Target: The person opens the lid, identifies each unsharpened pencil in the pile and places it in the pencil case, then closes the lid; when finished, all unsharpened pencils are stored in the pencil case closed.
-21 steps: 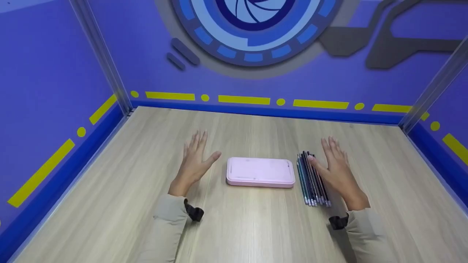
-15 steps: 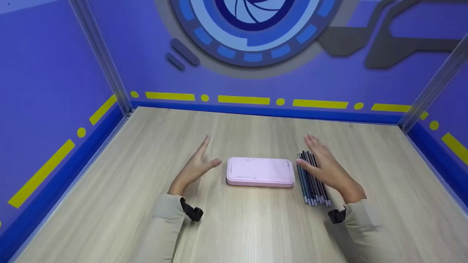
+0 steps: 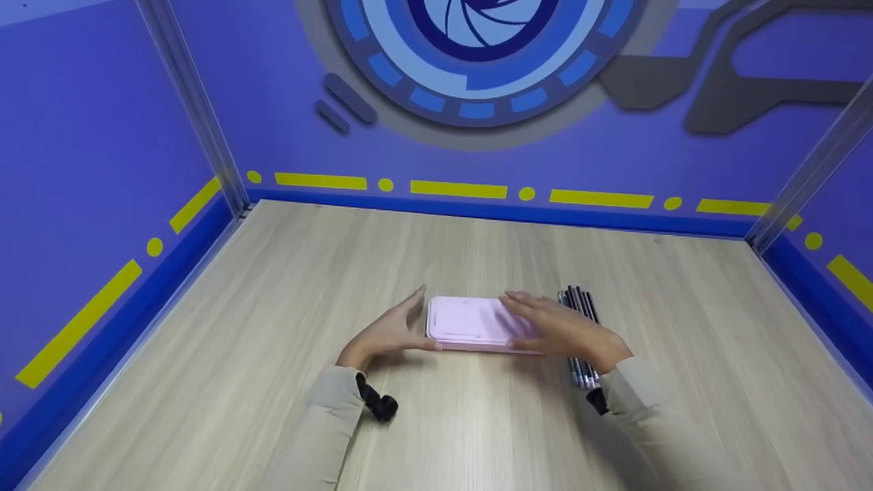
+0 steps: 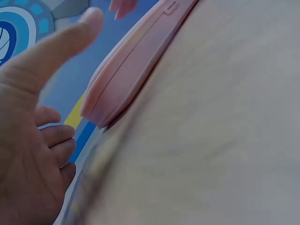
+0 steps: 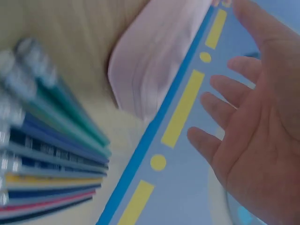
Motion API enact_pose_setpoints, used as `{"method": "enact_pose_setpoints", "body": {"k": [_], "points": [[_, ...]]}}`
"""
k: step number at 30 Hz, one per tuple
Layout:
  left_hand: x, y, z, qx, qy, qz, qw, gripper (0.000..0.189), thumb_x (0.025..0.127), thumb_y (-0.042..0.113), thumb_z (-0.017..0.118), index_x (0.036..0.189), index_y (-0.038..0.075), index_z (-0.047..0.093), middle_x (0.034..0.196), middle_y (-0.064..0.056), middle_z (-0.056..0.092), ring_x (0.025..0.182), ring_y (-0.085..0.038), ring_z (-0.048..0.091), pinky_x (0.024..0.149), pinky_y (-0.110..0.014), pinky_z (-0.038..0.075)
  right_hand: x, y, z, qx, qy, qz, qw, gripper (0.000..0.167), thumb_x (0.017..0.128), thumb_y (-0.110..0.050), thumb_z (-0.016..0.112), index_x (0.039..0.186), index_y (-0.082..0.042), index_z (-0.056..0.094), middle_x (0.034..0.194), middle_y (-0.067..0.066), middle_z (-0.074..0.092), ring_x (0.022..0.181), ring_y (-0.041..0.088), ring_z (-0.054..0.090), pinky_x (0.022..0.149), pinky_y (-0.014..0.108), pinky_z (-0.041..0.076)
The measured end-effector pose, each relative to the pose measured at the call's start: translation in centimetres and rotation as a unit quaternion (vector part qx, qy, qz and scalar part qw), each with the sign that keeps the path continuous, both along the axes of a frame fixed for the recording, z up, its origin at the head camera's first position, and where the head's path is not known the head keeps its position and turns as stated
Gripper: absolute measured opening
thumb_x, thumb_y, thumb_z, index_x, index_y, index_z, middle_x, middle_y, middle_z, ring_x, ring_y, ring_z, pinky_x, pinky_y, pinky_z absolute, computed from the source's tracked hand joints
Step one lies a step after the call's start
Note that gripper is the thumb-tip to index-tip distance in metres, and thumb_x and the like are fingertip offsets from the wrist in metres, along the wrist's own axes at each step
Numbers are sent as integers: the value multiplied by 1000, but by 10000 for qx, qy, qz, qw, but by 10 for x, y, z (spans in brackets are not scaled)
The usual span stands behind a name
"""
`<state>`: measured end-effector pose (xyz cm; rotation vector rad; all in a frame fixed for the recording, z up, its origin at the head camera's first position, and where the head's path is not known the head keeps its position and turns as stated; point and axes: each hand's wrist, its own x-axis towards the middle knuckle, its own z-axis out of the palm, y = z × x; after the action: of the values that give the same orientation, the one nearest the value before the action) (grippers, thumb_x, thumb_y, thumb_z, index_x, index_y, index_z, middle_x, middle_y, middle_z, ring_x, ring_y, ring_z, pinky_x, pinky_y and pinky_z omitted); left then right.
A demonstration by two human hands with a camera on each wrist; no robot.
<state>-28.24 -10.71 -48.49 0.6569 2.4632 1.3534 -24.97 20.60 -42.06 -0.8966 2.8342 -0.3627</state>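
Note:
A pink pencil case [image 3: 466,320], flat with rounded corners, lies closed on the table between both hands. My left hand [image 3: 389,331] is at its left end, thumb near the front edge and fingers extended; the left wrist view shows a gap between this hand [image 4: 28,159] and the case [image 4: 126,70]. Over the right end of the case hovers my right hand [image 3: 563,331], fingers straight and hiding that end. In the right wrist view the palm [image 5: 267,145] holds nothing. Several pencils [image 3: 583,374] lie side by side right of the case, partly hidden under the right hand and wrist.
The wooden table [image 3: 327,273] is enclosed by blue printed walls [image 3: 273,123] at the back and both sides. A black wrist strap [image 3: 378,404] sits on the left sleeve, and another [image 3: 597,401] on the right.
Both hands have moved inward to the case: the left a little to the right, the right leftward from over the pencils. The case and pencils stay put.

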Motion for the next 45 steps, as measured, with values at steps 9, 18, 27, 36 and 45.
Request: {"method": "enact_pose_setpoints", "body": {"k": [9, 18, 27, 36, 45], "points": [[1, 14, -11, -518, 349, -43, 9980, 119, 67, 40, 87, 154, 4, 15, 160, -15, 18, 148, -29, 16, 122, -42, 16, 9, -20, -17, 341, 312, 204, 9987, 72, 88, -43, 65, 149, -15, 37, 154, 12, 35, 140, 35, 35, 111, 54, 35], [1, 14, -11, -434, 590, 142, 9972, 113, 67, 39, 87, 153, 5, 22, 155, -16, 31, 143, -32, 28, 119, -44, 24, 7, -30, -27, 669, 2077, 646, 9738, 64, 81, -42, 71, 135, -10, 57, 134, 18, 57, 117, 39, 59, 89, 47, 55], [2, 15, -11, -477, 655, 254, 9964, 111, 67, 39, 86, 153, 8, 23, 153, -17, 35, 141, -31, 32, 118, -44, 26, 2, -29, -26, 1201, 2430, 937, 9580, 60, 85, -43, 67, 134, -10, 57, 132, 18, 60, 110, 38, 63, 79, 43, 59], [1, 15, -14, -474, 685, 255, 9962, 111, 67, 38, 86, 153, 7, 22, 153, -17, 34, 142, -31, 31, 119, -44, 25, -2, -27, -29, 1356, 2348, 1023, 9571, 61, 88, -45, 62, 138, -11, 52, 137, 16, 56, 116, 36, 61, 83, 42, 58], [0, 15, -16, -524, 561, 276, 9967, 110, 70, 37, 85, 154, 7, 20, 155, -20, 30, 145, -37, 23, 120, -47, 20, -8, -27, -30, 1559, 2605, 1250, 9446, 57, 89, -43, 63, 136, -13, 54, 134, 13, 59, 111, 34, 64, 75, 37, 60]]}}
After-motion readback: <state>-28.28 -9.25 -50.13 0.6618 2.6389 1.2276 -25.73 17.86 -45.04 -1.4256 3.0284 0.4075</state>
